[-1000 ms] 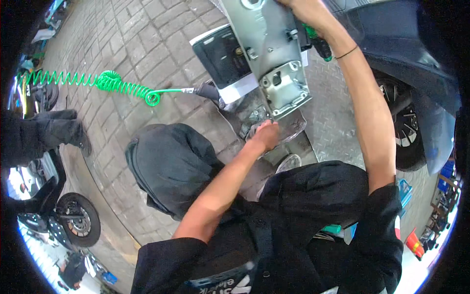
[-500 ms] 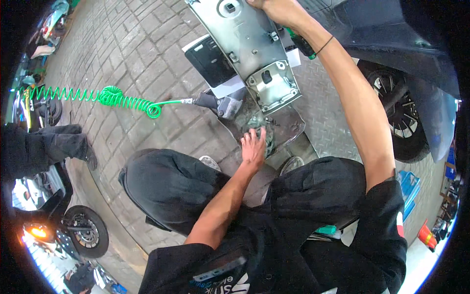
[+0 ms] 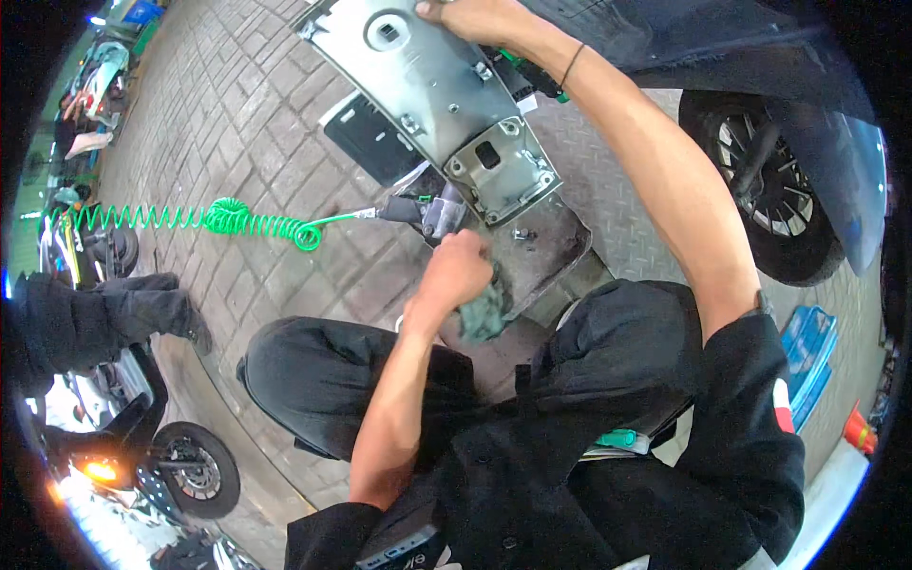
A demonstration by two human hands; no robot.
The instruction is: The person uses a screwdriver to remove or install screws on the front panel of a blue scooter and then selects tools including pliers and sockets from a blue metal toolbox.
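Note:
My right hand [image 3: 484, 21] grips the upper edge of a long silver-grey panel [image 3: 418, 90], its thumb over the near face. The panel tilts from upper left to lower right and ends in a box-shaped section with a rectangular hole. Below it, my left hand [image 3: 454, 277] is closed on a crumpled grey-green rag [image 3: 483, 313], which hangs from the fist. Under the rag lies a dark tray [image 3: 560, 242] with small metal parts [image 3: 522, 234] on it. An air impact wrench [image 3: 439, 211] rests just beyond my left hand.
A green coiled air hose [image 3: 228, 217] runs left from the wrench across the paving. A flat black case [image 3: 375, 138] lies behind the panel. A dark vehicle with a wheel [image 3: 765, 185] stands at right. Another person's leg [image 3: 152, 309] and a motorcycle wheel [image 3: 195, 470] are at left.
My left hand has picked the rag up off the tray and drawn it slightly left and nearer. The panel in my right hand has shifted left in view.

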